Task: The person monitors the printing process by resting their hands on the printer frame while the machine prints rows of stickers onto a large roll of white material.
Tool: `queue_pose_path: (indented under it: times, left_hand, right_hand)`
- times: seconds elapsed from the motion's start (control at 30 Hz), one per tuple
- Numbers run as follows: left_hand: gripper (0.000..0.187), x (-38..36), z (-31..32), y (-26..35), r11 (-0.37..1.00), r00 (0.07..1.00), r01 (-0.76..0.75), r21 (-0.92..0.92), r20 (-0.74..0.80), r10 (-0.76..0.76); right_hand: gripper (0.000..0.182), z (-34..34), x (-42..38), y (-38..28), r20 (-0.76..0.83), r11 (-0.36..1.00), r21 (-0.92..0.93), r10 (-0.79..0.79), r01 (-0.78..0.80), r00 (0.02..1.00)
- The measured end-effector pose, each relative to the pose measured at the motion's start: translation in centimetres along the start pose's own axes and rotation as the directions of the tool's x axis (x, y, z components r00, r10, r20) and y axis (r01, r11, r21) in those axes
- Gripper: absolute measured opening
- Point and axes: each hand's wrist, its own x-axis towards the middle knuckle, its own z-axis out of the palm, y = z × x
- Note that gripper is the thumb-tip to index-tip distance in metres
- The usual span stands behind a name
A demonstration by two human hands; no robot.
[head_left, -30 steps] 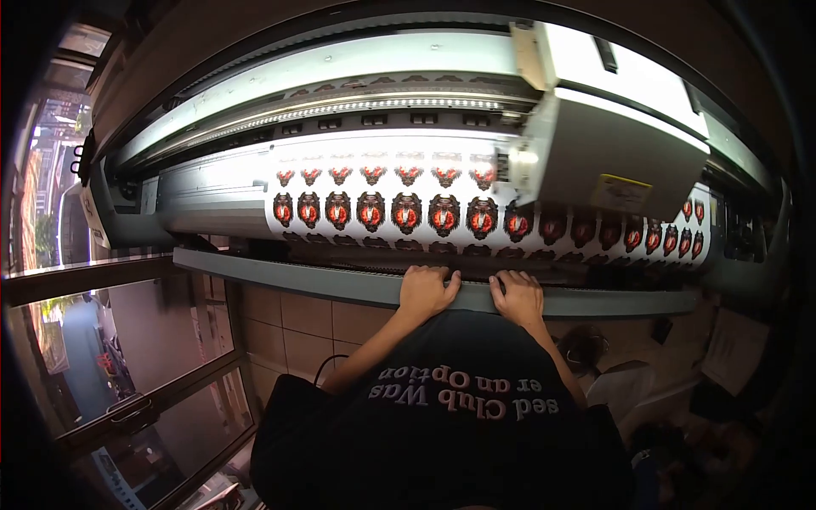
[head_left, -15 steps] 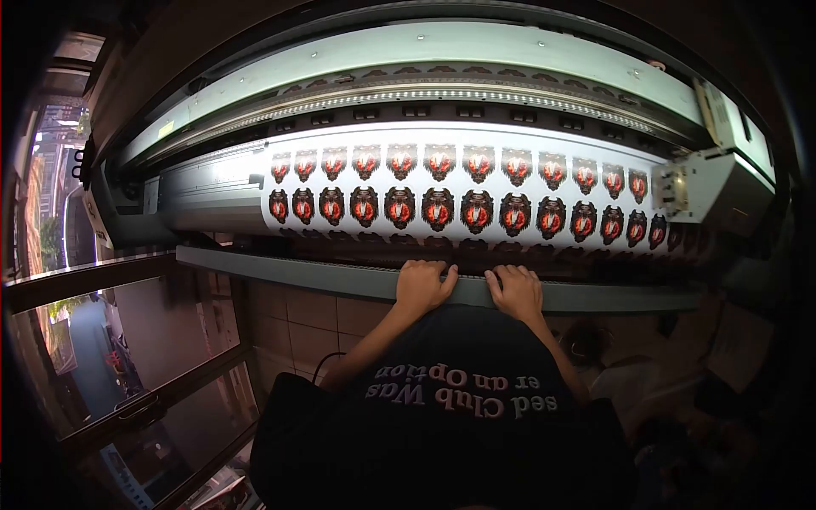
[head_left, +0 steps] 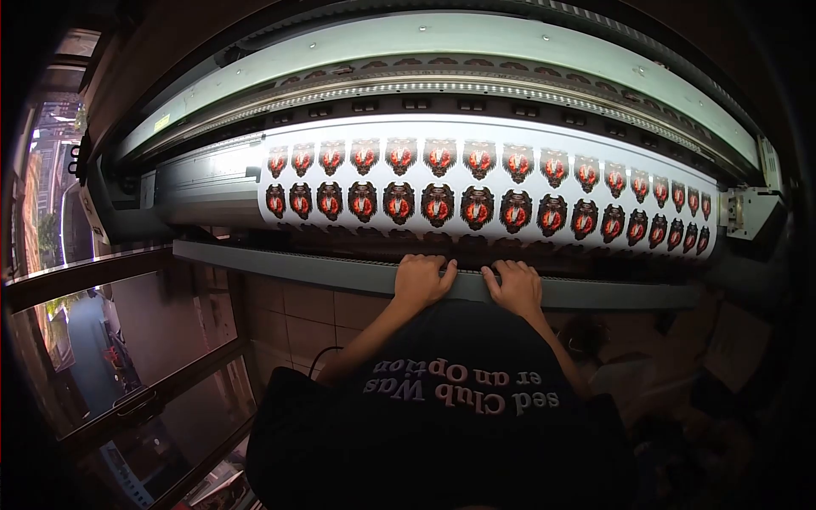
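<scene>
My left hand (head_left: 422,280) lies on the long grey front rail (head_left: 297,266) of a wide-format printer, fingers curled over its far edge and thumb held apart. To the right of it, my right hand (head_left: 515,286) grips the same rail in a like way, thumb toward the left hand. Just beyond both hands, a white printed sheet (head_left: 374,129) curves down over the printer's front. Rows of identical dark emblems with red-orange centres cover it; the upper row looks paler at its tops. The white print carriage (head_left: 750,211) sits at the far right end. My fingertips are partly hidden.
A pale green beam (head_left: 476,36) spans the printer above a lit slot. The bare metal platen (head_left: 208,174) shows left of the sheet. Glass panels in a dark frame (head_left: 140,399) stand at left. Tiled floor (head_left: 310,336) lies below the rail.
The print carriage has moved right, off the sheet, uncovering more emblems at the right end. Both hands stay on the rail, almost unmoved.
</scene>
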Motion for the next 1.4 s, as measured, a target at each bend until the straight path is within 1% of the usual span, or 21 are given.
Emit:
queue_pose_path:
  times: [0.43, 0.73, 0.97, 1.07, 1.27, 1.33, 1.37, 1.4]
  left_hand:
    - [0.037, 0.0, -0.03, 0.03, 1.0, 1.0, -0.002, -0.001, 0.006, 0.002]
    - [0.037, -0.03, -0.06, 0.05, 1.0, 1.0, 0.006, -0.03, -0.014, -0.007]
    - [0.038, 0.1, -0.17, 0.05, 0.999, 0.999, 0.028, -0.016, 0.021, -0.028]
    - [0.037, 0.12, -0.21, -0.05, 1.0, 0.999, 0.014, 0.0, 0.032, -0.014]
    - [0.037, 0.01, 0.09, -0.2, 0.999, 0.999, -0.029, 0.018, -0.041, 0.03]
    - [0.035, 0.05, -0.01, -0.14, 0.998, 0.993, -0.068, 0.009, -0.101, 0.069]
    - [0.035, 0.02, -0.04, -0.11, 0.998, 0.993, -0.067, 0.009, -0.101, 0.068]
    - [0.034, -0.04, -0.07, -0.09, 0.999, 0.997, -0.045, 0.003, -0.069, 0.045]
  right_hand:
    - [0.036, -0.12, -0.07, -0.16, -0.001, 1.0, 0.005, 0.009, -0.009, 1.0]
    - [0.036, -0.02, 0.05, -0.01, 0.039, 1.0, -0.007, 0.019, -0.019, 0.999]
    - [0.034, 0.64, -0.1, 0.32, -0.008, 1.0, -0.01, 0.002, -0.002, 1.0]
    - [0.033, 0.55, -0.08, 0.19, -0.019, 1.0, -0.003, 0.003, -0.003, 1.0]
    - [0.032, 0.1, 0.07, -0.15, -0.028, 1.0, 0.015, 0.004, -0.004, 1.0]
    - [0.032, 0.14, 0.09, -0.17, -0.041, 1.0, 0.021, -0.003, 0.003, 0.999]
    - [0.033, 0.06, 0.11, -0.26, -0.039, 1.0, 0.015, 0.003, -0.002, 0.999]
    - [0.034, -0.04, 0.13, -0.33, -0.037, 1.0, 0.009, 0.009, -0.008, 0.999]
